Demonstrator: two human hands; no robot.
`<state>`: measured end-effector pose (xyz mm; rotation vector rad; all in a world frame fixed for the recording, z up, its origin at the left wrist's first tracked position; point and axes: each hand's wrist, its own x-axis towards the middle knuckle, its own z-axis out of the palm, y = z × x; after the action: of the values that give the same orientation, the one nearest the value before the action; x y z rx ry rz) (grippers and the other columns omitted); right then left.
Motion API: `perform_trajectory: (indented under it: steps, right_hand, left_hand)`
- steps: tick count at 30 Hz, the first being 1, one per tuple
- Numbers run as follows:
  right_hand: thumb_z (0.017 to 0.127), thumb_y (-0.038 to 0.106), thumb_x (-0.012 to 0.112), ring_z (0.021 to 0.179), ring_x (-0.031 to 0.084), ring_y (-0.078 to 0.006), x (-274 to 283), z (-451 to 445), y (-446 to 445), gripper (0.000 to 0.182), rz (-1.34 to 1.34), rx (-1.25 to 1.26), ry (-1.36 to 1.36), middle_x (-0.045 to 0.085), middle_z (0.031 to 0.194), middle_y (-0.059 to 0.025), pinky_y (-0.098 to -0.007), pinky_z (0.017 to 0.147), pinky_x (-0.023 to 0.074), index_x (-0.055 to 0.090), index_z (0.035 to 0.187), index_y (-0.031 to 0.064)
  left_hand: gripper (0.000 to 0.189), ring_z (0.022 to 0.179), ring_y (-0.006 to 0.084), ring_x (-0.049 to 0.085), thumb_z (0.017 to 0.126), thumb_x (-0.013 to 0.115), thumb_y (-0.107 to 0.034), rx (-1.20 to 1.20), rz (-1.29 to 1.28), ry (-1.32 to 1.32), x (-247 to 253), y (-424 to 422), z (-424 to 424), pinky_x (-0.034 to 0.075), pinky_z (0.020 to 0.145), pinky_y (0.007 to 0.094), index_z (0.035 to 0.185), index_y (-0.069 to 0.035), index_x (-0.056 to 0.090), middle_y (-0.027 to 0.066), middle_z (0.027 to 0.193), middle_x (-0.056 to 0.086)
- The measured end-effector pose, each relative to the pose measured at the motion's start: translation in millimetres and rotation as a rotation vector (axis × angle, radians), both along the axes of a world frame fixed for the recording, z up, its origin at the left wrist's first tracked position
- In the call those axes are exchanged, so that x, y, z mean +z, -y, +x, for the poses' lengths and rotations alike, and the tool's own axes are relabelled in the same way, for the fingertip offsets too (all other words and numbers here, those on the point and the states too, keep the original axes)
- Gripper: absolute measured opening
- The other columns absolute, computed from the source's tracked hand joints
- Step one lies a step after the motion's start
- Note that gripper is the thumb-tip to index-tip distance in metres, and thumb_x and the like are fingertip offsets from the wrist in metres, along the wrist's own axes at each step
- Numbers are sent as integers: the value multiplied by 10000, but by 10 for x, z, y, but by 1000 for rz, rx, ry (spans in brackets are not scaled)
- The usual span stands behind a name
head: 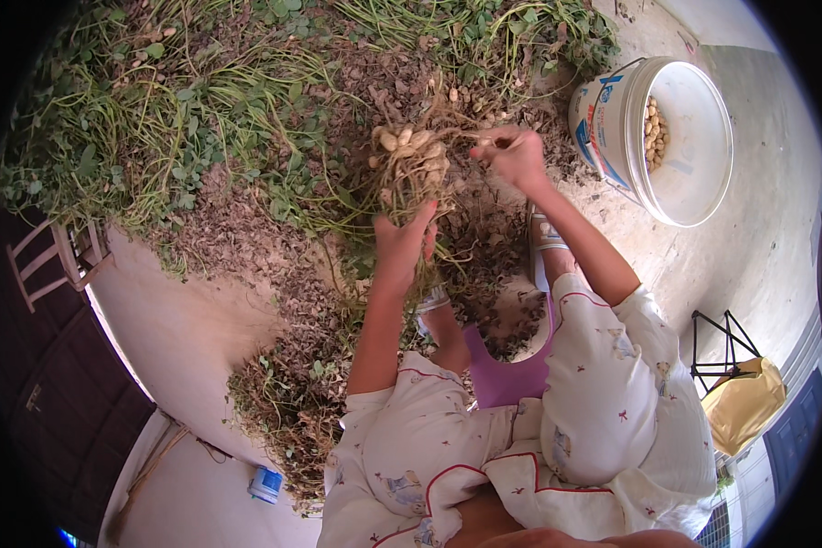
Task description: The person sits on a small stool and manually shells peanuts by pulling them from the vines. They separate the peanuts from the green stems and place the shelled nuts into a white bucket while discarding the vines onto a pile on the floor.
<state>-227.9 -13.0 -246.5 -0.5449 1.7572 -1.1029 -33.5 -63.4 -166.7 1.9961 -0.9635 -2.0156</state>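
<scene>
My left hand (405, 240) grips the stems of an uprooted peanut plant just below its root end. A dense cluster of pale peanut pods (418, 157) and thin brown roots sticks up above that fist. To the right, my right hand (517, 161) pinches at a pod or root end, its thumb and fingers drawn together; the exact piece is partly hidden by the fingers. Stretched roots run between the cluster and the right fingertips. Beyond the right hand, a white plastic bucket (609, 130) is tipped toward me, with several loose peanuts (655, 137) inside.
Heaped peanut vines (198, 123) spread across the far left and top. Dry leaf litter (226, 219) covers the ground around my feet. A purple plastic stool (507, 377) shows between my legs. A wooden chair (58, 264), a small blue tub (266, 485) and a yellow bag (746, 404) stand farther off.
</scene>
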Motion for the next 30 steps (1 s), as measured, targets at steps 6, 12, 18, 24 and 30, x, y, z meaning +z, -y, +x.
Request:
perform_trajectory:
  steps: [6, 12, 18, 24, 30]
  right_hand:
    - [902, 173, 643, 580, 443, -35, 365, 11, -35, 165, -3, 197, 657, 529, 635, 27, -203, 497, 334, 605, 794, 54]
    - [916, 280, 638, 548, 402, -47, 269, 352, 136, 318, -107, 434, 35, 486, 584, 36, -252, 480, 304, 595, 712, 40]
    - [959, 247, 541, 468, 343, -54, 210, 294, 150, 350, -83, 157, 403, 375, 524, 46, -236, 414, 256, 524, 652, 78]
    - [975, 150, 474, 465, 346, -42, 698, 19, 221, 253, 59, -51, 952, 439, 570, 36, -201, 397, 236, 529, 744, 61]
    - [928, 141, 579, 499, 393, -49, 406, 337, 145, 152, -209, 310, 261, 545, 626, 25, -222, 446, 299, 647, 863, 22]
  left_hand:
    - [391, 476, 128, 483, 839, 721, -269, -19, -43, -68, 31, 76, 104, 387, 434, 273, 927, 28, 483, 61, 645, 549]
    - [297, 496, 121, 510, 850, 703, -228, -174, -67, 35, -9, 6, 10, 387, 430, 273, 830, 8, 524, 53, 641, 558]
    - [424, 490, 123, 503, 863, 683, -251, 6, -17, -40, -89, 16, 127, 384, 423, 275, 1012, 57, 432, 67, 623, 546]
    - [372, 507, 140, 487, 916, 598, -293, 50, 25, -329, -213, 45, 443, 404, 461, 269, 1073, -14, 409, 75, 664, 559]
    - [287, 559, 141, 524, 941, 556, -315, 189, 93, -451, -123, 48, 440, 419, 477, 271, 1068, -76, 462, 82, 745, 586]
